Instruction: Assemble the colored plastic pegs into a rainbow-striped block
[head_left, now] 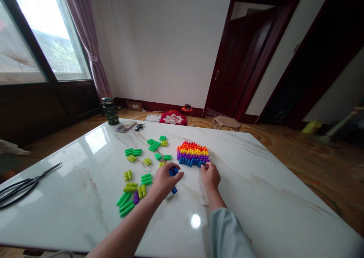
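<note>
My left hand (166, 178) is closed around a few blue plastic pegs (174, 171). Just below it, another blue peg (174, 190) shows, partly behind the hand. My right hand (211, 175) pinches a blue peg (203, 163) at the right end of the front row of a block of upright pegs. That block runs in colour bands: red pegs (190, 144) at the back, then orange, yellow pegs (193, 152), purple pegs (189, 157) and blue pegs (186, 161) in front. Left of my left hand lie bunches of green pegs (154, 146) and yellow-green pegs (130, 187), with one purple peg (136, 197).
Large black-handled scissors (31, 181) lie at the table's left. A camouflage flask (110, 112), a phone (126, 126) and keys (139, 127) are at the far left of the white marble-look table (256, 197). Beyond its far edge stands a round stool (226, 122).
</note>
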Demonstrator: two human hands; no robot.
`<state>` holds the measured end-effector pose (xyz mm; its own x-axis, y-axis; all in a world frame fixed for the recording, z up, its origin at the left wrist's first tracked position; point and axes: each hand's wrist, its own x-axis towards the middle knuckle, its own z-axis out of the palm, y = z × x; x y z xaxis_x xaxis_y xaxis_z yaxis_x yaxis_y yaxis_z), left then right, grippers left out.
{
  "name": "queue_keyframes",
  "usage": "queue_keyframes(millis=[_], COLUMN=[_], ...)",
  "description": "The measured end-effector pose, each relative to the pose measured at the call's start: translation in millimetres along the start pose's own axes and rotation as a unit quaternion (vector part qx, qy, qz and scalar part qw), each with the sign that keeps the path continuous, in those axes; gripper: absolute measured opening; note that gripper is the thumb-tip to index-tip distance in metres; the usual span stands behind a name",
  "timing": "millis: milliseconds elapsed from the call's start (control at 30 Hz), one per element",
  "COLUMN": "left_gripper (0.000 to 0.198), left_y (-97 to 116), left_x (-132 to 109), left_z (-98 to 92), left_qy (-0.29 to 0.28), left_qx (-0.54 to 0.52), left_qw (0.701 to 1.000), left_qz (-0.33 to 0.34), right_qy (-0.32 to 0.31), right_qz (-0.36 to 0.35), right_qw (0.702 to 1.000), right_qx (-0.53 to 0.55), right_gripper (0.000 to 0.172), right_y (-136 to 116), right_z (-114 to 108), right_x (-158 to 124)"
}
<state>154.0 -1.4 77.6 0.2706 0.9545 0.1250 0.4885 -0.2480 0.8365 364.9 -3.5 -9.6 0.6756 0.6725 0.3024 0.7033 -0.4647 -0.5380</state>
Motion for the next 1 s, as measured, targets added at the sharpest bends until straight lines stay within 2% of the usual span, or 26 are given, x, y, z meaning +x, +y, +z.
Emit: queue_keyframes(millis=[200, 333, 500, 600, 700, 767, 800, 867, 933, 1000], left_gripper=[0.023, 0.023, 0.026, 0.034, 0.046, 0.052, 0.054, 0.056, 0.058, 0.061], left_y=[2.2, 3.9, 2.7, 0.0, -0.4, 1.1, 2.2, 4.7, 7.1, 8.6], left_x=[-0.6, -1.2, -0.9, -0.1, 0.5, 0.7, 0.5, -0.3, -1.9, -3.5], left_z=[-0.5, -1.0, 0.7, 4.8, 8.0, 7.9, 7.1, 4.9, 2.7, 1.4], left_qy=[0.009, 0.008, 0.014, -0.008, -0.043, -0.060, -0.065, -0.068, -0.066, -0.069], left_qx=[-0.008, -0.006, -0.024, -0.098, -0.230, -0.308, -0.338, -0.380, -0.397, -0.389], left_qw=[1.000, 1.000, 1.000, 0.995, 0.965, 0.932, 0.917, 0.897, 0.891, 0.897], left_qz=[0.007, 0.007, 0.003, -0.031, -0.121, -0.182, -0.202, -0.215, -0.209, -0.199], right_qy=[0.005, 0.007, -0.003, -0.009, -0.015, -0.046, -0.079, -0.180, -0.262, -0.291], right_qz=[-0.006, -0.016, -0.025, -0.013, 0.002, -0.012, -0.029, -0.073, -0.127, -0.173], right_qw=[1.000, 1.000, 0.999, 1.000, 0.996, 0.972, 0.945, 0.869, 0.811, 0.793], right_qx=[-0.017, -0.022, -0.033, -0.015, 0.084, 0.229, 0.315, 0.455, 0.508, 0.506], right_gripper=[0.018, 0.023, 0.021, 0.020, 0.020, 0.023, 0.026, 0.033, 0.035, 0.036], right_y=[2.9, 0.0, -1.7, -4.5, -18.6, -35.4, -44.9, -63.0, -76.2, -82.7], right_z=[2.9, -0.8, -4.5, -5.6, -11.3, -20.0, -25.7, -38.4, -50.1, -58.1], right_x=[0.4, -2.4, -4.4, -5.2, -9.8, -16.5, -20.8, -30.2, -38.6, -44.1])
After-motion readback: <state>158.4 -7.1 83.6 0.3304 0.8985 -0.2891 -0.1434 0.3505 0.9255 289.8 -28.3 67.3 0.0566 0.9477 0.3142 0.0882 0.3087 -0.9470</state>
